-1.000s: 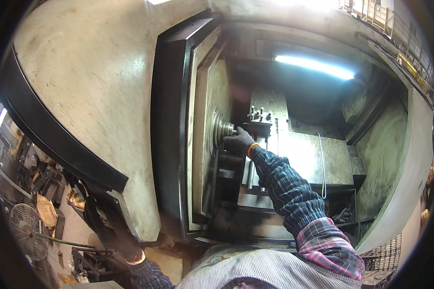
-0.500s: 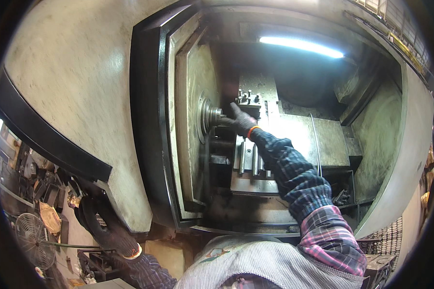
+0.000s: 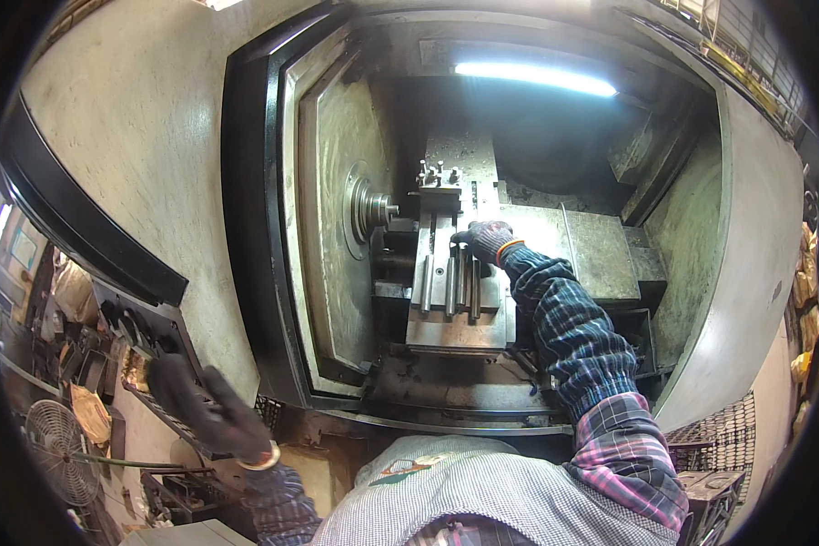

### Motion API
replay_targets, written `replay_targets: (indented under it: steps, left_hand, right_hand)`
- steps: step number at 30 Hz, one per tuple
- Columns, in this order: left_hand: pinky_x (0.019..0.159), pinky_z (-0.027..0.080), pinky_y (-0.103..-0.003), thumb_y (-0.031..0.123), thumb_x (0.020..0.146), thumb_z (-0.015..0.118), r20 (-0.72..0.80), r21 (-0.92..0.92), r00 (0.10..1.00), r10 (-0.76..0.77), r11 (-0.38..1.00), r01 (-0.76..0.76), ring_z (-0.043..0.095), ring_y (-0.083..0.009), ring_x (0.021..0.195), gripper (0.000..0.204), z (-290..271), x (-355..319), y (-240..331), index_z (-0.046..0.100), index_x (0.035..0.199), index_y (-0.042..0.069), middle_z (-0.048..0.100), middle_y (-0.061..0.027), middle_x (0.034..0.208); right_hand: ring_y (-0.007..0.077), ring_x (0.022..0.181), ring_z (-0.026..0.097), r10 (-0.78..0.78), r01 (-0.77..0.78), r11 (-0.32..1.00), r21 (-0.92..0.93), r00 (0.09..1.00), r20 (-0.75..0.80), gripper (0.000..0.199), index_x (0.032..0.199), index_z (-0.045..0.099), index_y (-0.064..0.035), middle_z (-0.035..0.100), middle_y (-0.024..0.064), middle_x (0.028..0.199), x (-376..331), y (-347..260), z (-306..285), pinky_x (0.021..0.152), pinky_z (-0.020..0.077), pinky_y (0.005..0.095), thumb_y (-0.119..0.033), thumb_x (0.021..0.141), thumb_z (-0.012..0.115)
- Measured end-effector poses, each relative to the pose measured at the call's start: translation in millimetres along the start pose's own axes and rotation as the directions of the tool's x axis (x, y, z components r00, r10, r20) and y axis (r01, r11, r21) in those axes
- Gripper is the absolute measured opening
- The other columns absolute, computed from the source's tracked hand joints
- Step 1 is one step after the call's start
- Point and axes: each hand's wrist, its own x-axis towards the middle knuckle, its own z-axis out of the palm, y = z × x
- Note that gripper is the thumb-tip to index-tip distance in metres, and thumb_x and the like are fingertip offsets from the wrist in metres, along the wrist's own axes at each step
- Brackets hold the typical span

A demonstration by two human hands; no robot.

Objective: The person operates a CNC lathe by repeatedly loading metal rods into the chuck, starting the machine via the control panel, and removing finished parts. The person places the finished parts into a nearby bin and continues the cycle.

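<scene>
My right hand [image 3: 484, 239], in a dark glove with an orange cuff, reaches into an open lathe enclosure. It rests at the upper right corner of the grooved tool slide [image 3: 452, 309], just right of the tool block [image 3: 439, 187]. Its fingers are curled, and whatever may be inside them is hidden. The chuck [image 3: 369, 209] sticks out of the left wall, a hand's width to the left of that hand. My left hand [image 3: 205, 409], also gloved and blurred, lies with its fingers spread on the dark control panel [image 3: 123, 318] outside the machine at lower left.
The black sliding door frame [image 3: 250, 227] stands between the panel and the work chamber. A sloped metal cover [image 3: 601, 246] lies to the right of the slide, and a strip light [image 3: 537, 79] glows above. A fan [image 3: 56, 450] and clutter sit at far left, and crates [image 3: 710, 455] at lower right.
My right hand has drawn back from the chuck and moved right onto the tool slide. My left hand has shifted along the control panel.
</scene>
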Motion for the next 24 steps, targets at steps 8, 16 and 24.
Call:
replay_targets:
  steps: [8, 16, 24]
  left_hand:
    - [0.115, 0.032, -0.055, 0.029, 0.092, 0.073, 0.547, -0.534, 0.755, 0.362, 0.845, -0.018, 0.056, -0.0344, 0.121, 0.036, 88.5, -73.3, 106.9, 0.068, 0.125, 0.013, 0.063, -0.0112, 0.122]
    - [0.123, 0.01, -0.06, 0.061, 0.102, 0.042, 0.889, -0.447, 0.16, 0.429, 0.889, 0.097, 0.024, -0.0453, 0.152, 0.064, 179.2, -165.4, 160.2, 0.047, 0.153, 0.022, 0.034, -0.0222, 0.163]
    - [0.121, 0.015, -0.06, 0.056, 0.101, 0.051, 0.793, -0.53, 0.334, 0.51, 0.847, -0.035, 0.039, -0.0407, 0.145, 0.056, 163.9, -190.8, 148.4, 0.06, 0.141, 0.017, 0.054, -0.0161, 0.149]
  right_hand:
    - [0.0298, 0.107, 0.069, -0.237, 0.236, 0.971, 0.031, 0.97, 0.049, 0.072, 0.138, 0.064, -0.0279, 0.068, 0.0085, 0.119, -28.0, 2.5, -0.1, 0.088, 0.0564, 0.0433, -0.01, 0.073, 0.088]
    - [0.0339, 0.089, 0.073, 0.032, -0.051, 0.998, -0.041, 0.929, -0.368, 0.018, 0.107, 0.07, -0.0154, 0.068, 0.0124, 0.111, -46.4, 5.3, 18.2, 0.063, 0.0594, 0.0478, -0.014, 0.094, 0.057]
    - [0.0337, 0.088, 0.071, 0.459, -0.122, 0.887, 0.446, 0.112, -0.882, 0.017, 0.108, 0.072, -0.0161, 0.073, 0.0086, 0.102, -88.9, 65.3, -11.1, 0.075, 0.0578, 0.0417, -0.028, 0.097, 0.065]
